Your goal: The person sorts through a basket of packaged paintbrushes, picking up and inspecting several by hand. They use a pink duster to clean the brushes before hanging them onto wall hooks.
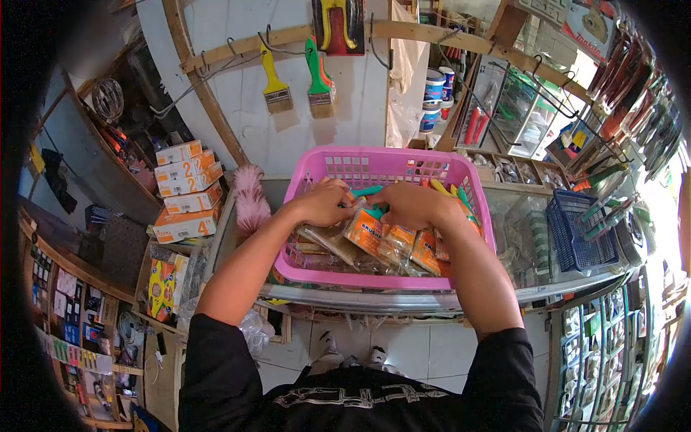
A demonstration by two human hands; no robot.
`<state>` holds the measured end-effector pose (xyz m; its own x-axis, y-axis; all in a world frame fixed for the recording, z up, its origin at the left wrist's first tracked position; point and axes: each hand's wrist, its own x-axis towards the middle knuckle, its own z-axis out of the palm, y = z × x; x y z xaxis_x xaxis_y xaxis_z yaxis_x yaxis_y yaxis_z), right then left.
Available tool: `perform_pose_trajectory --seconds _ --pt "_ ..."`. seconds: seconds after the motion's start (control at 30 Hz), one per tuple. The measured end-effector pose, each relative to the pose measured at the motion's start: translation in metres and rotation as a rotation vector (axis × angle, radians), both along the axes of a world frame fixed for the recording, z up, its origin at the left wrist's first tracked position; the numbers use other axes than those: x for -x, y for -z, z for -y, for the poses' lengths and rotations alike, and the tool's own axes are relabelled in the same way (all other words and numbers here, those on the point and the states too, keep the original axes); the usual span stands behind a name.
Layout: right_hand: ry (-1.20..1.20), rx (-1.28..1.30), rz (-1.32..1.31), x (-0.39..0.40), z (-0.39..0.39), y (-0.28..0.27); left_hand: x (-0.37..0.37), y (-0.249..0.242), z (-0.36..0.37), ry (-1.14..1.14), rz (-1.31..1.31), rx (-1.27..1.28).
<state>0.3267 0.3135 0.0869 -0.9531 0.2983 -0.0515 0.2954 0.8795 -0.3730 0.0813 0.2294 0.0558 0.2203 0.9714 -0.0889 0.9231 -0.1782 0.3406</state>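
A pink plastic basket (381,279) on the glass counter holds several paintbrushes in clear plastic packets with orange labels. Over its left part, my left hand (325,203) has its fingers curled in at the edge of a packaged paintbrush (366,229). My right hand (417,204) is bent down over the same packet from the other side, fingers closed near a green brush handle (367,192). Both hands' fingertips are partly hidden by the packets. More packaged brushes (426,252) lie below my right hand, and yellow handles (440,187) show behind it.
Yellow and green paintbrushes (275,93) hang from hooks on a wooden rail (425,32). A pink feather duster (250,198) and stacked orange-white boxes (188,187) stand to the left. A blue basket (581,234) sits on the counter at right.
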Motion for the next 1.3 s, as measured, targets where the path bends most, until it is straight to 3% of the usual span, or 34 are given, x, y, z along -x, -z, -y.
perform_pose_trajectory --seconds 0.17,0.4,0.5,0.6,0.7,0.8,0.93,1.03,1.2,1.3 --pt "0.003 0.038 0.024 -0.001 -0.002 -0.004 0.002 0.021 -0.009 -0.093 0.172 -0.002" --pt "0.004 0.079 -0.014 -0.008 0.003 -0.012 0.0 0.014 -0.006 -0.053 0.333 0.004" --pt "0.028 0.077 0.032 -0.007 0.007 -0.017 -0.006 -0.004 0.005 -0.239 0.517 0.105" --pt "0.031 0.081 0.015 -0.008 0.006 -0.015 -0.001 0.002 0.003 -0.239 0.593 -0.104" --pt "0.008 0.075 0.007 -0.007 0.005 -0.013 0.006 0.009 0.001 -0.305 0.826 -0.144" --pt "0.024 0.063 0.029 -0.005 0.004 -0.01 0.012 0.004 0.003 -0.333 0.829 -0.15" --pt "0.108 0.041 0.036 0.002 -0.002 -0.001 0.015 0.009 -0.001 -0.386 1.027 -0.241" --pt "0.179 -0.135 -0.169 0.005 -0.001 0.007 0.015 0.005 0.0 -0.416 1.195 -0.289" --pt "0.271 0.1 -0.375 0.012 0.003 -0.012 0.016 0.002 -0.001 -0.293 1.451 -0.251" --pt "0.399 0.31 -0.568 0.017 -0.003 -0.007 0.009 -0.004 0.004 -0.246 1.314 -0.305"
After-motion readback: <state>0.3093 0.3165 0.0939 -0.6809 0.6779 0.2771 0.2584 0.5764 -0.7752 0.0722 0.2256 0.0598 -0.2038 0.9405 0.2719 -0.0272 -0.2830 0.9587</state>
